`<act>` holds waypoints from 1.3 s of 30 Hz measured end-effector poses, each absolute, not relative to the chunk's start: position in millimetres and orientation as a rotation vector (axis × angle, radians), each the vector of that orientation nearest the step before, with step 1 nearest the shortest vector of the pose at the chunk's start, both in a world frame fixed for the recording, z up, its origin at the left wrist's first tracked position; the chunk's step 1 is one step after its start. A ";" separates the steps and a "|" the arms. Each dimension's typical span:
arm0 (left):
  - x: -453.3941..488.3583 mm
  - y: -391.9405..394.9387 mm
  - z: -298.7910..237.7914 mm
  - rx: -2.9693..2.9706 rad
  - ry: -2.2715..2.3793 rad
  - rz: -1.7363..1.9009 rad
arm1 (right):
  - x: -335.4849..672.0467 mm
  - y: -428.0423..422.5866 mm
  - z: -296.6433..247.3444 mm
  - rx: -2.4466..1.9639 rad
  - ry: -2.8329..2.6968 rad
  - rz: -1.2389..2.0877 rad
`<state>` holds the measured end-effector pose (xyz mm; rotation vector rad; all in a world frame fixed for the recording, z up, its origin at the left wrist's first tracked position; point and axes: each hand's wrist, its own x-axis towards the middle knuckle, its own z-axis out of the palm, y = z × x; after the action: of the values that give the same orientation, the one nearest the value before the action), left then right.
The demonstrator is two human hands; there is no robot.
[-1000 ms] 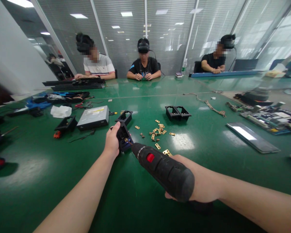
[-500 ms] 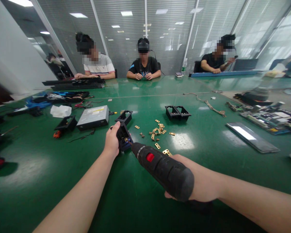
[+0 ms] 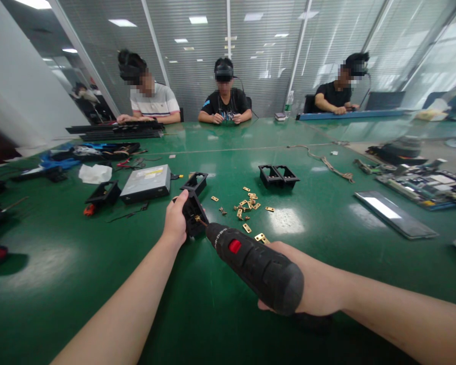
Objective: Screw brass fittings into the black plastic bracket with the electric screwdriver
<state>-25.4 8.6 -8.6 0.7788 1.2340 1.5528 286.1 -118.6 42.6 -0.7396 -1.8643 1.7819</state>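
My left hand [image 3: 177, 219] grips a black plastic frame [image 3: 192, 207] by its left side, thumb on the top edge. The frame is tilted, its hollow facing me. My right hand [image 3: 307, 276] is wrapped round a black cordless screwdriver [image 3: 256, 266] with a red switch on top. Its bit reaches into the frame at a small brass piece [image 3: 197, 218]; whether the tip sits in a screw I cannot tell. Right of the frame lie loose brass plates [image 3: 247, 228] and small screws [image 3: 222, 211]. Another black frame [image 3: 195, 183] stands just behind the held one.
A silver disc drive [image 3: 146, 183] and a further black frame [image 3: 103, 195] lie to the left. Two joined black frames [image 3: 278, 176] stand beyond the brass plates. At right are a phone-like slab [image 3: 395, 214] and circuit boards [image 3: 433, 183]. Several people sit across the green table [image 3: 228, 144].
The bluish light inside the held frame has gone. Both my hands stay nearly in place. Across the table, the person at right has lowered a raised hand.
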 end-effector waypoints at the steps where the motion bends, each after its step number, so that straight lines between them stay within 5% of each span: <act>1: -25.8 8.6 -8.7 0.777 1.232 1.550 | 286.2 -119.0 42.9 -0.745 -1.867 1.771; 39: -26.1 9.8 -10.6 0.782 1.234 1.544 | 284.6 -121.9 50.1 -0.787 -1.857 1.774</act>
<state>-26.1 9.8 -10.6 0.7817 1.2342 1.5439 284.6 -121.9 50.1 -0.7870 -1.8574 1.7739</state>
